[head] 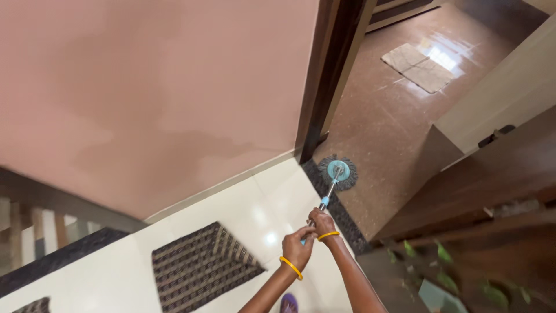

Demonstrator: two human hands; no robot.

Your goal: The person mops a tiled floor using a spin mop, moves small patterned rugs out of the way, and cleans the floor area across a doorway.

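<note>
Both my hands grip the handle of a spin mop (329, 194). My left hand (299, 248) is lower on the pole, near its blue grip end. My right hand (322, 222) holds the metal pole just above it. Each wrist wears a yellow bangle. The round grey mop head (338, 172) with a teal hub rests on the brown floor at a doorway threshold, next to a dark wooden door frame (324, 87).
A pink wall (145, 87) fills the left. A woven dark doormat (200, 266) lies on the white tiled floor. Beyond the doorway a beige mat (418, 66) lies on glossy brown floor. A wooden door (492, 179) stands at right, with green leaves (446, 272) below.
</note>
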